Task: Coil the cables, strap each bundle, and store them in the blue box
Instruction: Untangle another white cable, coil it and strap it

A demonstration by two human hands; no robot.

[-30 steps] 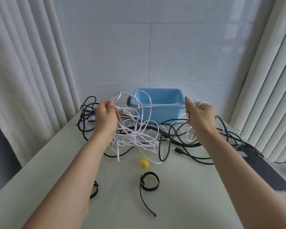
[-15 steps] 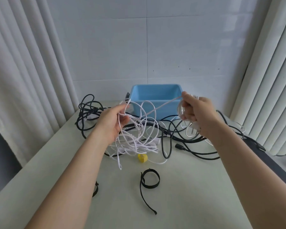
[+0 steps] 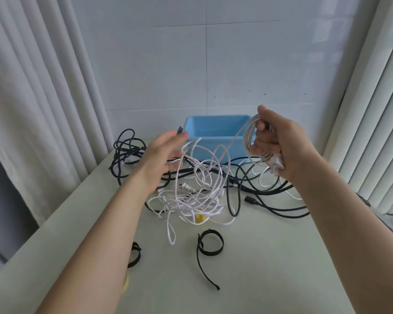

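My right hand (image 3: pixel 279 146) grips a small coil of the white cable (image 3: pixel 191 196) with a white plug block under the palm, raised in front of the blue box (image 3: pixel 213 137). From the coil the cable runs down-left into a loose tangle on the table. My left hand (image 3: pixel 163 155) hovers above that tangle with fingers straight, holding nothing. Black cables (image 3: pixel 127 150) sprawl at the back left and under the white one to the right. A black strap loop (image 3: pixel 210 243) with a long tail lies in front; a second black strap (image 3: pixel 134 254) peeks out beside my left forearm.
A yellow roll (image 3: pixel 201 218) sits under the white tangle. The pale table (image 3: pixel 270 268) meets a tiled wall behind the box. Curtains hang at left; vertical blinds stand at right.
My left hand has let go of the white cable and spread its fingers; the tangle dropped to the table. My right hand has risen with more loops gathered in it.
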